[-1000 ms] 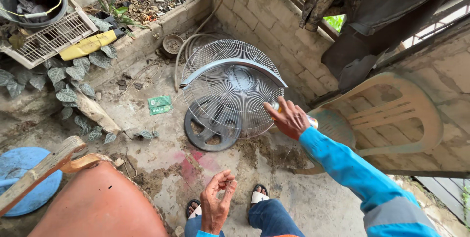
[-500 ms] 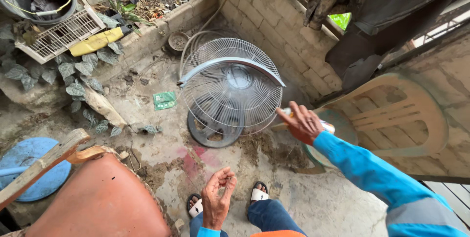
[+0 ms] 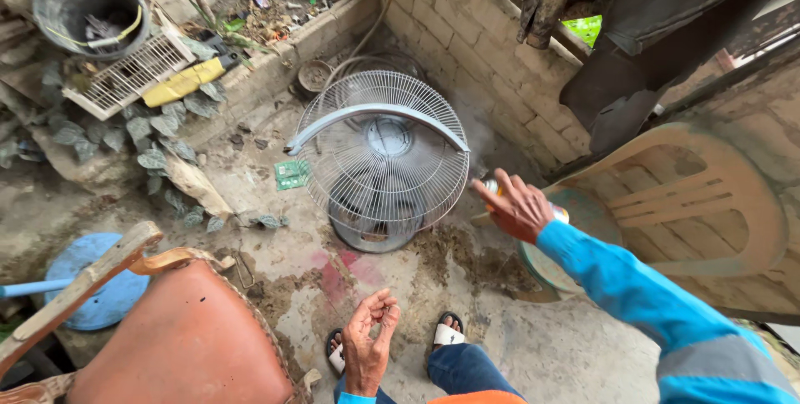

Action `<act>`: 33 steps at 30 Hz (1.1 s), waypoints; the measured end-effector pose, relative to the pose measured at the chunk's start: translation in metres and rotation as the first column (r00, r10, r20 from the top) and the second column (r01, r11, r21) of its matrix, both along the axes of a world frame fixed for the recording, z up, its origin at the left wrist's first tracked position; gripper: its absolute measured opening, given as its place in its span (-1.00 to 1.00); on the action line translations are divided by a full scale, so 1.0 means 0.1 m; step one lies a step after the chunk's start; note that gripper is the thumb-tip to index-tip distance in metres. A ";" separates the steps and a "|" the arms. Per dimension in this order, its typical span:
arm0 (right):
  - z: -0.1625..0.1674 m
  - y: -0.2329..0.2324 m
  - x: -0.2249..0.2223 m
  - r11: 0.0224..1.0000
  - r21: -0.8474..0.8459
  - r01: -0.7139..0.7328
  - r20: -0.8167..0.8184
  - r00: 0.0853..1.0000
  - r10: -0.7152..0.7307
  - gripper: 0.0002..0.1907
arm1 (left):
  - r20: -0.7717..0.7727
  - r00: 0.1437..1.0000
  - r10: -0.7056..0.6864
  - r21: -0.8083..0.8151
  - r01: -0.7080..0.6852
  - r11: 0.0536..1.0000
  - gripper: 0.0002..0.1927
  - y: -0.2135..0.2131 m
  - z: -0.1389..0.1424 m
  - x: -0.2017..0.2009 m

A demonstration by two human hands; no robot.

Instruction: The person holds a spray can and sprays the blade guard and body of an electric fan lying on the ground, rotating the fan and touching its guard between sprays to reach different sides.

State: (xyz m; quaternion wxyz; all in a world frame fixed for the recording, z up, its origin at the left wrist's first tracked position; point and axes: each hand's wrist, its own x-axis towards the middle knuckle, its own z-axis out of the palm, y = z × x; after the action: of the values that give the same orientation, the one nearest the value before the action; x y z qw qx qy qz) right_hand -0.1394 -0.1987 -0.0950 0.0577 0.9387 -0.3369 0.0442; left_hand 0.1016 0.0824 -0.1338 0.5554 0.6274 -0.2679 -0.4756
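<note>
Head view shows one round white wire fan cage [image 3: 383, 158] standing upright on the dirty concrete floor [image 3: 275, 275] at mid-scene, a pale curved band across its front and a grey motor hub behind the wires, with faint mist drifting by its right rim. One right hand [image 3: 518, 206] is wrapped around a single small spray can [image 3: 557, 213] just right of the cage, apart from the wires, while one left hand [image 3: 370, 346] hangs near, loosely half-curled and holding nothing. Two sandalled feet [image 3: 448, 333] stand near, one brown chair [image 3: 179, 337] at near left and one beige plastic chair [image 3: 692, 195] at right.
</note>
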 end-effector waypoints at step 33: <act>-0.37 -0.13 -0.34 0.878 0.478 -0.023 0.791 0.446 -0.418 -0.27 | 0.247 0.956 -0.158 0.155 0.122 0.980 -0.56 -0.78 0.25 -0.72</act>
State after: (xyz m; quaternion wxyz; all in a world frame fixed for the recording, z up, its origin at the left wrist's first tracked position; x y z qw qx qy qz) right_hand -0.1734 -0.2122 -0.1319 -0.3221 0.7215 -0.4289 0.4378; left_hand 0.0297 0.0049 -0.1086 0.4359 0.7003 -0.3483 -0.4453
